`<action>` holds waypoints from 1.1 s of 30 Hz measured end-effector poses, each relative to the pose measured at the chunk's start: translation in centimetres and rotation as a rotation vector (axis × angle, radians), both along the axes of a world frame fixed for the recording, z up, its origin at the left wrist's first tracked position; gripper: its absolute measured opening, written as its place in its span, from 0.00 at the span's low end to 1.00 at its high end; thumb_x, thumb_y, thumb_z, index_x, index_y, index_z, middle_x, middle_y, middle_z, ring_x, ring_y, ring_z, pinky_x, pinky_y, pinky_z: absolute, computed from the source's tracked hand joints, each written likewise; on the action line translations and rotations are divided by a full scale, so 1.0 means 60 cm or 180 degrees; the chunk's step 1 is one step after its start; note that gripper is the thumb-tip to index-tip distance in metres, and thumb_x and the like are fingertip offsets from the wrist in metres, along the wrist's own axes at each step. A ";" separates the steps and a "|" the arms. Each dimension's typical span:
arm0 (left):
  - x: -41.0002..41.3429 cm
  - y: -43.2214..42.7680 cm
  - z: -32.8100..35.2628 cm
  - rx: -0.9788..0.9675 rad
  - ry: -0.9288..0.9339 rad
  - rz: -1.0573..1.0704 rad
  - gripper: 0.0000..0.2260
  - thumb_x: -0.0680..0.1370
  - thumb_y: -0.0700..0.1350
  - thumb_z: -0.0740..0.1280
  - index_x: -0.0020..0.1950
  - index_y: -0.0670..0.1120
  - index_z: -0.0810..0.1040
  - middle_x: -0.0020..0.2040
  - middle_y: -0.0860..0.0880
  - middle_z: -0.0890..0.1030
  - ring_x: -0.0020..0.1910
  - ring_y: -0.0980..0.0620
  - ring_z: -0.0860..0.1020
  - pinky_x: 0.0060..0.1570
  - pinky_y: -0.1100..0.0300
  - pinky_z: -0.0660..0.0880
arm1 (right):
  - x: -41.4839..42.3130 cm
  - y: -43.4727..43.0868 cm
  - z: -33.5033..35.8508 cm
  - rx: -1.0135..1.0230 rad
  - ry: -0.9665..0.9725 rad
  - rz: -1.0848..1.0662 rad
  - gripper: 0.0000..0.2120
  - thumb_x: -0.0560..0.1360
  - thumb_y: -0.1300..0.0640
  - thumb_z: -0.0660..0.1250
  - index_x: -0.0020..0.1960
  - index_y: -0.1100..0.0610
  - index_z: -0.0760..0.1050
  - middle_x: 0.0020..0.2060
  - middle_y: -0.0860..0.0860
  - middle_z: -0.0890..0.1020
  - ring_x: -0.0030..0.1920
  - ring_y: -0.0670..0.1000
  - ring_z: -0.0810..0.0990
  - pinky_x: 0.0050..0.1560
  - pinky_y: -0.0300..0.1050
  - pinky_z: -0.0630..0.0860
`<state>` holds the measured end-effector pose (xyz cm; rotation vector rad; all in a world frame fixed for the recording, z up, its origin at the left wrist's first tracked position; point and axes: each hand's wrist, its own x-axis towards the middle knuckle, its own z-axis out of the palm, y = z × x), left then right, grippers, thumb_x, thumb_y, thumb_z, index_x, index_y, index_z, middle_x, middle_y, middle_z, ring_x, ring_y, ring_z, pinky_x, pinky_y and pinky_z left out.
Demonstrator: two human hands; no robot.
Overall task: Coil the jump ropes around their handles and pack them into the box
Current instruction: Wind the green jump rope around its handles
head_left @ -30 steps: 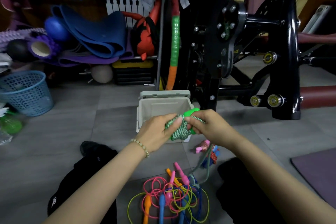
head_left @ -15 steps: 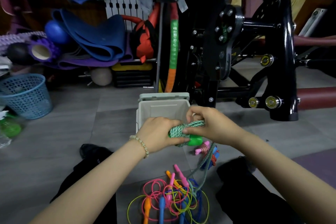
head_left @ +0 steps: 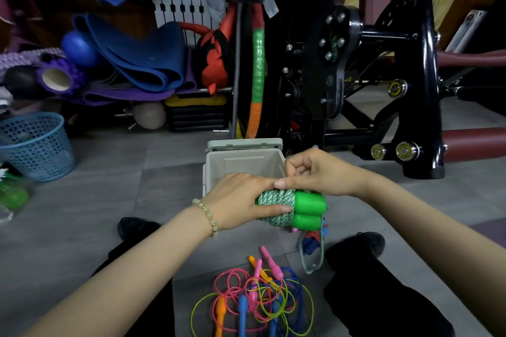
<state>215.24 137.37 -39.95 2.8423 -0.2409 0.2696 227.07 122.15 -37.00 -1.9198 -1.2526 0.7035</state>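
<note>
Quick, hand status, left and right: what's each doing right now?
Left hand: grips the green braided jump rope coiled round its green plastic handles.
Right hand: thumb on the coil, fingers curled; whether they pinch a strand cannot be told.

Before box: rope bundle, maybe touching; loose ropes nearer cam.

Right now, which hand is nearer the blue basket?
Left. The left hand, gripping the green rope bundle, is on the side toward the blue basket; the right hand lies farther right, past the bundle.
</note>
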 end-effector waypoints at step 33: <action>0.053 0.046 -0.024 -0.2162 -0.0271 0.0426 0.26 0.73 0.68 0.59 0.55 0.48 0.79 0.53 0.50 0.82 0.56 0.52 0.78 0.57 0.57 0.73 | -0.026 0.013 -0.097 0.1438 0.2895 -0.0724 0.41 0.65 0.43 0.76 0.70 0.62 0.65 0.50 0.53 0.75 0.39 0.47 0.73 0.41 0.40 0.71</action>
